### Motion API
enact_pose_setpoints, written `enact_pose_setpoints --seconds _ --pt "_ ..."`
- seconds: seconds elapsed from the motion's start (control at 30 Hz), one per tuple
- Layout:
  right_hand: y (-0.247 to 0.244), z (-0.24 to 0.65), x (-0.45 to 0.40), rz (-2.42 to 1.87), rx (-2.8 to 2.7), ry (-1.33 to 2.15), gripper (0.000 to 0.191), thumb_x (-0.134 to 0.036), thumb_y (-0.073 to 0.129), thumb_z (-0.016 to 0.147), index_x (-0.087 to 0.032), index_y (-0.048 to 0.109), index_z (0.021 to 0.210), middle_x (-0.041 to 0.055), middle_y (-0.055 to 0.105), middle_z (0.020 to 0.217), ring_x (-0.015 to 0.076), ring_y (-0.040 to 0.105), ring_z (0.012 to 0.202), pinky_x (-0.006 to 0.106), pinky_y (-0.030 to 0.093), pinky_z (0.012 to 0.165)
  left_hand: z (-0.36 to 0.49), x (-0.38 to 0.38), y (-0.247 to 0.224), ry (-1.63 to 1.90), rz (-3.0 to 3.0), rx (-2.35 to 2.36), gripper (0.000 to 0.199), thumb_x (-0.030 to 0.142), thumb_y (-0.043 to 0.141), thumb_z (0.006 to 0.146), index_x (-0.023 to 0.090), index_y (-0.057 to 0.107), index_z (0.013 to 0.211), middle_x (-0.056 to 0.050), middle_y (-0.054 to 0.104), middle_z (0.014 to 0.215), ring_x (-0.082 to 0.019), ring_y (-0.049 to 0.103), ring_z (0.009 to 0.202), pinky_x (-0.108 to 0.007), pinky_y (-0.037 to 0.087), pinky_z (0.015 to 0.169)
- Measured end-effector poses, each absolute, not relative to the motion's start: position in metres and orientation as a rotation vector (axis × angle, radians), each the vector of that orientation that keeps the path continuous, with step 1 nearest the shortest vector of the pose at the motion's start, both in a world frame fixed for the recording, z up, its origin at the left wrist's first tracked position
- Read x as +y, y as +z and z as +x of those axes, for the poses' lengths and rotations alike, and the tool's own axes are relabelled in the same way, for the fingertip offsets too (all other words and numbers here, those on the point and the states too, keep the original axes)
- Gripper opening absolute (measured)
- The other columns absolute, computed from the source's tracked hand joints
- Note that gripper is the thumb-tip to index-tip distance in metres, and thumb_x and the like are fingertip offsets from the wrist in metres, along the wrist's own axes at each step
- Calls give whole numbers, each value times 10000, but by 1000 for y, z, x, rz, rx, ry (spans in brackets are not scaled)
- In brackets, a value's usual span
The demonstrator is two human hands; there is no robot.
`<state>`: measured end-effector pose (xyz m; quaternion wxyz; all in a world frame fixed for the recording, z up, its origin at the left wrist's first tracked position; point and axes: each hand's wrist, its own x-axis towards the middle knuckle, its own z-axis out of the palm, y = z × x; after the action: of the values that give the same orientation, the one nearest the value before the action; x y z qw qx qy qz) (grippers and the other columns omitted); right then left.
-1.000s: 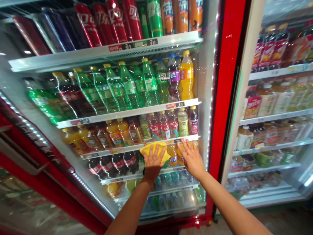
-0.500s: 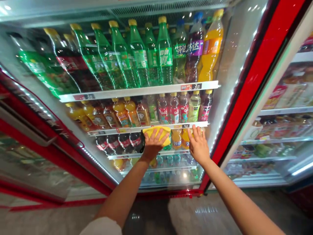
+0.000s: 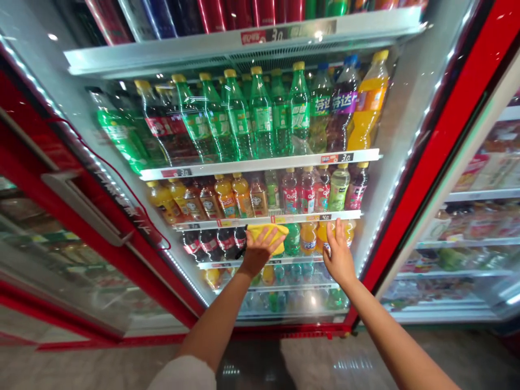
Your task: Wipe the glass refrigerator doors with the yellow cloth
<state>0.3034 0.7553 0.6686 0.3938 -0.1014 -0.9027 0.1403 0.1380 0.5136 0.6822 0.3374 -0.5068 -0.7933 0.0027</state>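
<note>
My left hand point(image 3: 260, 253) presses a yellow cloth point(image 3: 280, 232) flat against the glass door of a drinks fridge, its fingers spread over the cloth. A dark edge of the cloth shows at its left side. To the right, my right hand point(image 3: 339, 257) rests open on the glass with fingers spread, holding nothing. Behind the glass, orange soda bottles point(image 3: 309, 237) stand between the two hands, and dark cola bottles point(image 3: 208, 244) are left of the cloth. A white shelf edge point(image 3: 300, 219) runs just above both hands.
Green bottles point(image 3: 262, 122) and cans point(image 3: 211, 15) fill the upper shelves. A red door frame point(image 3: 441, 141) runs along the right. At the left is another red-framed door with a long handle point(image 3: 87, 208). A grey floor point(image 3: 309, 364) lies below.
The view has tilted up, so the can shelf now shows at the top and the fridge sits lower and further right. The left hand stays on the cloth; the right hand stays spread on the glass.
</note>
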Motion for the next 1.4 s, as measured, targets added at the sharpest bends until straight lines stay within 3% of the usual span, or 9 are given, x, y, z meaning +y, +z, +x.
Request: enact_pose_setpoints --seconds 0.17,0.33,0.43,0.67,0.9,1.0,1.17,1.3,1.4 --pt "689 290 714 -113 -2305 341 1003 4 435 855 -339 -104 1629 46 -97 1726 327 11 1582 622 342 1202 130 501 686 85 -1572 -1955 603 147 468 1003 462 408 1514 36 420 1603 -221 332 1516 -632 141 1264" --pt "699 274 684 -64 -2306 307 1028 11 462 848 -339 -114 1625 49 -89 1726 332 9 1582 627 345 1202 104 469 703 49 -1384 -1954 632 146 438 1024 445 305 1564 20 395 1621 -226 334 1521 -637 18 1270" --pt "696 269 674 -74 -2329 263 1034 13 472 849 -333 -118 1625 62 -62 1727 339 25 1581 638 344 1199 99 445 691 22 -1341 -1966 628 132 471 1004 402 356 1559 -31 444 1594 -263 369 1506 -666 93 1260" --pt "695 258 648 -88 -2362 160 1093 44 490 820 -362 -144 1612 66 -234 1686 388 68 1568 634 376 1178 91 438 683 78 -1534 -1888 675 67 389 993 473 355 1531 72 451 1596 -158 382 1497 -535 295 1250" --pt "690 248 627 -196 -2340 154 1069 11 498 848 -355 -154 1612 65 -291 1671 416 -1 1564 667 387 1151 64 381 679 -17 -1259 -2028 649 217 600 958 395 395 1547 -54 493 1572 -298 364 1514 -687 144 1247" --pt "688 242 617 -229 -2321 182 1057 -14 509 864 -340 -163 1612 80 -320 1663 419 -47 1561 653 402 1143 66 372 663 0 -1327 -2012 619 178 555 968 419 426 1524 -29 532 1542 -275 385 1504 -667 141 1255" --pt "691 232 593 -289 -2295 212 1028 -55 517 895 -290 -179 1614 125 -313 1660 429 -88 1554 690 369 1142 59 377 679 27 -1488 -1961 733 52 386 968 455 274 1571 61 410 1622 -182 292 1540 -615 138 1275" --pt "698 225 568 -206 -2335 151 1056 -20 515 859 -306 -160 1619 112 -277 1675 401 -41 1568 671 342 1172 46 351 691 -102 -1356 -2024 686 132 465 981 416 287 1580 -15 400 1631 -266 277 1545 -689 70 1241" --pt "703 219 548 -116 -2363 106 1090 10 513 818 -320 -147 1621 97 -247 1684 391 1 1572 661 336 1180 50 325 676 -117 -1270 -2085 686 154 546 962 410 338 1564 -44 441 1607 -298 314 1530 -703 125 1230"
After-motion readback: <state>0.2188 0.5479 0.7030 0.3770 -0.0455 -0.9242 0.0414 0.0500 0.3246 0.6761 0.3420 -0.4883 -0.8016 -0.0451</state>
